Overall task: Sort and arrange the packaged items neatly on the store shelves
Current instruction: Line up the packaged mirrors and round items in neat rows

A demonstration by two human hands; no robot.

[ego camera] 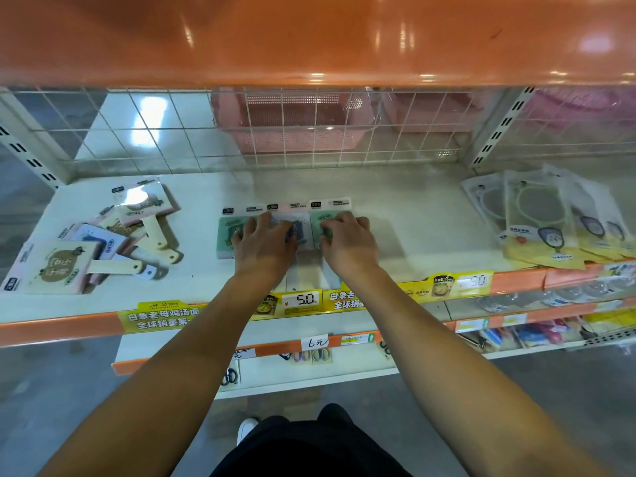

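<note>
Three carded brush packs sit in a row at mid-shelf, both hands on them.

Green pack (230, 235) at the left, blue pack (299, 232) in the middle, second green pack (328, 225) at the right; header cards point to 12 o'clock, handles towards 6 o'clock under the wrists. Left hand (265, 241) lies spread with fairly straight fingers pressing across the left and middle packs; right hand (347, 237) has fingers curled onto the right pack. Unsorted pile of packs (86, 246) lies well apart at 9 o'clock on the white shelf (395, 201), nearer the left hand, so that hand likely fetches the next one. Yellow fan packets (543, 232) lie at 3 o'clock.
</note>
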